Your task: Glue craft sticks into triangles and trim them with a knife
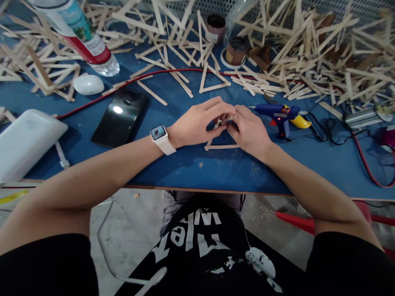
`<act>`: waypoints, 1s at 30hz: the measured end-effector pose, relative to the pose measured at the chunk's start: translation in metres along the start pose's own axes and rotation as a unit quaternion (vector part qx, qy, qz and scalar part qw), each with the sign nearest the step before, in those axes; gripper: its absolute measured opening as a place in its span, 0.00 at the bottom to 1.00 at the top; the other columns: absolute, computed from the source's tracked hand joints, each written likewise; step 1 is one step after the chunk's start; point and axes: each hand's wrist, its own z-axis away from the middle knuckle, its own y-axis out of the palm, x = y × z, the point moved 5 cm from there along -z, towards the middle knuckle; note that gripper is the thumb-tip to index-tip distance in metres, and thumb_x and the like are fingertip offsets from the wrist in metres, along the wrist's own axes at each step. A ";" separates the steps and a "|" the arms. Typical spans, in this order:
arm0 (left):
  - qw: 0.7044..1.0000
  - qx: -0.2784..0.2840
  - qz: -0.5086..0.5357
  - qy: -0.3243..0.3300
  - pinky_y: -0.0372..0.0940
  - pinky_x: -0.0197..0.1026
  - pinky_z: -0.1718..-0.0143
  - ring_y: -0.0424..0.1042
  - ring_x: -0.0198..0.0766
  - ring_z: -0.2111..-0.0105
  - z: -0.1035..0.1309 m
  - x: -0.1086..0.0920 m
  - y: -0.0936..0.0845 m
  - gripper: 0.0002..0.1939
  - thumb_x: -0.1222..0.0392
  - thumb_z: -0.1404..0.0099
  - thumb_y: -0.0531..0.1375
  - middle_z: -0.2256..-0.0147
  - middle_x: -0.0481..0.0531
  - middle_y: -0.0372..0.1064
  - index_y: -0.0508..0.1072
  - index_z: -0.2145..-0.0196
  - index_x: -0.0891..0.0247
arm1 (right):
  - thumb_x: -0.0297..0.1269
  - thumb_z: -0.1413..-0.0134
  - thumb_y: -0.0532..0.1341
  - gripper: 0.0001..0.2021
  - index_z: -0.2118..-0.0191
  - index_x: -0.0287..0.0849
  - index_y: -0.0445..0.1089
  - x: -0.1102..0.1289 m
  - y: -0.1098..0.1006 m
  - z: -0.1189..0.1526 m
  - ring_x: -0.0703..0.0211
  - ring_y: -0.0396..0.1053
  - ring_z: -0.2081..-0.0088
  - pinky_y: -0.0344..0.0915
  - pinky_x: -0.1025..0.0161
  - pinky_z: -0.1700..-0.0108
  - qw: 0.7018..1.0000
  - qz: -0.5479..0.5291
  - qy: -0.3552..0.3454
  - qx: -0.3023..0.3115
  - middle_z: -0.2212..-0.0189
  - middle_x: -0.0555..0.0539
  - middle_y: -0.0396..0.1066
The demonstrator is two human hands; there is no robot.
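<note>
My left hand (203, 121), with a white watch (162, 139) on its wrist, is bent over a small frame of wooden sticks (222, 146). Opposite it, my right hand (250, 130) meets it at the top corner of that frame. Fingers of both hands are closed on the sticks there, and they partly cover the joint. The frame's lower stick lies just above the blue tabletop, nearest my body. Right of my right hand, a blue glue gun (279, 117) rests with its nozzle pointing towards the hands.
Heaps of wooden sticks (296, 53) and stick triangles (212, 80) fill the back. A bottle (83, 37), white case (89, 84), phone (120, 117) and power bank (31, 139) stand or lie left. A red cable (92, 98) crosses the table (185, 168). Brown cups (236, 51) stand behind.
</note>
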 end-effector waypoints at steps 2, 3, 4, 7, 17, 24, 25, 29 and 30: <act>1.000 -0.001 0.006 0.009 0.80 0.55 0.47 0.83 0.47 0.53 0.001 -0.001 0.002 0.13 0.58 0.17 0.61 0.47 0.57 0.78 0.76 0.39 0.55 | 0.35 0.21 0.57 0.10 0.44 0.47 0.74 0.001 0.003 0.001 0.34 0.77 0.39 0.82 0.40 0.47 1.000 0.014 0.003 0.015 0.42 0.36 0.80; 1.000 -0.001 0.005 0.007 0.80 0.54 0.48 0.83 0.47 0.53 0.001 0.000 0.003 0.10 0.57 0.16 0.60 0.48 0.56 0.78 0.76 0.41 0.55 | 0.35 0.20 0.57 0.10 0.44 0.47 0.74 0.002 0.003 0.001 0.34 0.77 0.40 0.82 0.41 0.49 1.000 0.015 0.003 0.020 0.42 0.36 0.80; 1.000 -0.004 0.000 0.002 0.80 0.54 0.49 0.83 0.46 0.54 0.001 0.001 0.003 0.08 0.58 0.16 0.60 0.49 0.56 0.79 0.77 0.44 0.55 | 0.36 0.19 0.56 0.10 0.44 0.47 0.74 0.003 0.004 0.002 0.34 0.77 0.40 0.81 0.42 0.51 1.000 0.012 0.003 0.023 0.42 0.36 0.80; 1.000 -0.017 -0.013 -0.002 0.80 0.52 0.51 0.82 0.45 0.57 0.000 0.002 0.002 0.04 0.59 0.16 0.59 0.53 0.55 0.79 0.75 0.51 0.56 | 0.39 0.18 0.57 0.10 0.44 0.48 0.75 0.008 0.004 0.003 0.35 0.77 0.41 0.81 0.42 0.50 1.000 -0.002 0.003 0.027 0.43 0.37 0.80; 0.999 0.023 -0.019 0.019 0.80 0.49 0.50 0.83 0.45 0.53 0.001 0.011 0.009 0.08 0.57 0.15 0.62 0.52 0.56 0.81 0.80 0.53 0.57 | 0.38 0.20 0.62 0.09 0.51 0.45 0.81 0.003 -0.002 0.002 0.39 0.80 0.45 0.77 0.44 0.43 0.998 -0.053 0.019 0.020 0.49 0.38 0.83; 0.998 -0.009 -0.047 0.045 0.79 0.49 0.54 0.82 0.43 0.58 0.003 0.003 0.003 0.08 0.61 0.16 0.58 0.51 0.58 0.81 0.76 0.54 0.58 | 0.39 0.22 0.67 0.10 0.44 0.43 0.83 0.019 -0.022 0.006 0.35 0.82 0.43 0.81 0.40 0.45 0.999 -0.022 0.023 0.001 0.46 0.36 0.83; 0.998 -0.015 -0.044 0.046 0.79 0.48 0.55 0.81 0.41 0.60 0.004 0.002 0.002 0.07 0.62 0.17 0.58 0.51 0.58 0.81 0.75 0.54 0.58 | 0.40 0.21 0.67 0.12 0.42 0.44 0.83 0.025 -0.035 0.008 0.34 0.82 0.43 0.82 0.39 0.45 1.000 0.001 0.017 -0.018 0.45 0.36 0.83; 1.000 -0.003 -0.008 0.017 0.77 0.44 0.59 0.80 0.37 0.65 0.004 0.004 0.004 0.06 0.62 0.19 0.57 0.51 0.57 0.84 0.73 0.55 0.57 | 0.46 0.23 0.71 0.15 0.38 0.51 0.83 0.040 -0.118 0.026 0.38 0.85 0.48 0.84 0.39 0.48 0.980 0.074 0.003 -0.183 0.44 0.41 0.86; 1.000 -0.001 -0.001 0.007 0.77 0.44 0.60 0.80 0.37 0.65 0.004 0.005 0.005 0.06 0.62 0.19 0.57 0.52 0.57 0.85 0.73 0.56 0.58 | 0.49 0.25 0.73 0.16 0.38 0.52 0.84 0.037 -0.138 0.033 0.40 0.85 0.52 0.83 0.37 0.49 0.970 0.084 0.014 -0.227 0.44 0.41 0.86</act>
